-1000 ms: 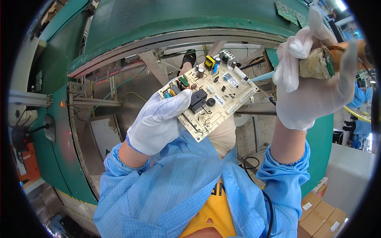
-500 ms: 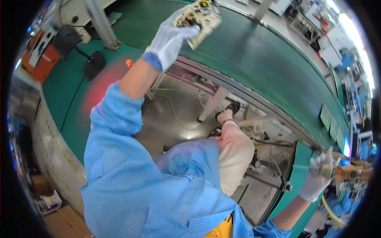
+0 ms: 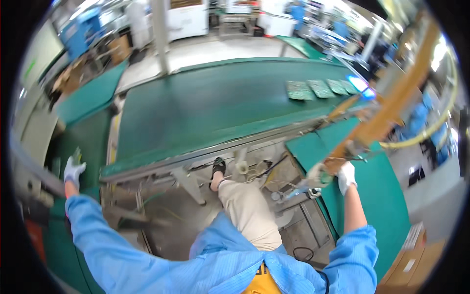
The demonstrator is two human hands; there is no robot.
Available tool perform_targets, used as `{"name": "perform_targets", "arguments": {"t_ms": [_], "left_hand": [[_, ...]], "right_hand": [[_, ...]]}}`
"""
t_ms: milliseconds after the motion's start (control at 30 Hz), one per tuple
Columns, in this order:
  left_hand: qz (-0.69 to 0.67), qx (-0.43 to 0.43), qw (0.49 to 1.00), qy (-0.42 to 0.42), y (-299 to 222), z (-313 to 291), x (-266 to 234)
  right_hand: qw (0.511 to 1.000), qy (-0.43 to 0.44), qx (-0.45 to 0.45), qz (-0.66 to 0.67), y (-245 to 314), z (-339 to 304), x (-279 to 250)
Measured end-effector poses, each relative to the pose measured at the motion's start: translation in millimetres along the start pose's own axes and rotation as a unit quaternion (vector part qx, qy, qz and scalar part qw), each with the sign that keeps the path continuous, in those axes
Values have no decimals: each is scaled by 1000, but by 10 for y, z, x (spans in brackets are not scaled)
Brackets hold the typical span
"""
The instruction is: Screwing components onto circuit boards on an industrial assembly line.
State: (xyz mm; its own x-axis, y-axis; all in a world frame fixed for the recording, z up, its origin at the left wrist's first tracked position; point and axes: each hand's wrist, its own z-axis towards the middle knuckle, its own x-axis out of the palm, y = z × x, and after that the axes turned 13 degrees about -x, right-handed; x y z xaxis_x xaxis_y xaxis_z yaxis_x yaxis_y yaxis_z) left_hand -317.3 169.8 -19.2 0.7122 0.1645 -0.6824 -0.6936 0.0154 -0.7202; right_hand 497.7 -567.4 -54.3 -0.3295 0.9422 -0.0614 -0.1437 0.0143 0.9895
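Note:
My left hand [image 3: 74,172], in a white glove, reaches out to the far left over a dark green surface [image 3: 95,142]. A small greenish-yellow thing [image 3: 77,155] shows at its fingertips, too small to make out; whether the fingers grip it is unclear. On the right, my white-gloved right hand [image 3: 346,177] is curled above a green mat [image 3: 379,191], against the lower end of a blurred orange-brown bar [image 3: 377,127]. Its fingertips are hidden. Beside it is a blurred pale grey piece [image 3: 317,175] with a bluish tip.
A long green conveyor belt [image 3: 205,112] with a metal edge lies ahead. Several green circuit boards [image 3: 299,90] sit on its right part, near a bright blue-lit strip [image 3: 361,86]. Cardboard boxes [image 3: 413,264] stand at lower right. A yellow hose [image 3: 426,134] loops at right.
The view has swung left to right across the belt. My left hand has gone from over the belt to the far left; the circuit board it held no longer shows clearly. My right hand is nearer the bar.

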Motion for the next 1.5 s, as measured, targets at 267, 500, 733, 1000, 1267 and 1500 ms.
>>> {"name": "perform_targets", "arguments": {"t_ms": [267, 500, 733, 1000, 1267, 1500], "left_hand": [[59, 56, 995, 61, -2627, -646, 1969], [129, 344, 912, 180, -4726, -2529, 3382], [15, 572, 773, 272, -5804, -4223, 4632], [148, 598, 764, 191, -6542, -5019, 4953], [197, 609, 741, 204, -6640, -4969, 5206], [280, 611, 722, 166, -6492, -4761, 4755]], "right_hand": [[967, -87, 6, -238, 441, -209, -125], [801, -73, -216, -553, 112, -268, -134], [761, -71, -307, -568, 51, -268, -176], [790, -54, -294, -535, 141, -201, -19], [796, -52, -313, -516, 129, -190, -52], [789, -56, -315, -524, 82, -206, -92]]}}
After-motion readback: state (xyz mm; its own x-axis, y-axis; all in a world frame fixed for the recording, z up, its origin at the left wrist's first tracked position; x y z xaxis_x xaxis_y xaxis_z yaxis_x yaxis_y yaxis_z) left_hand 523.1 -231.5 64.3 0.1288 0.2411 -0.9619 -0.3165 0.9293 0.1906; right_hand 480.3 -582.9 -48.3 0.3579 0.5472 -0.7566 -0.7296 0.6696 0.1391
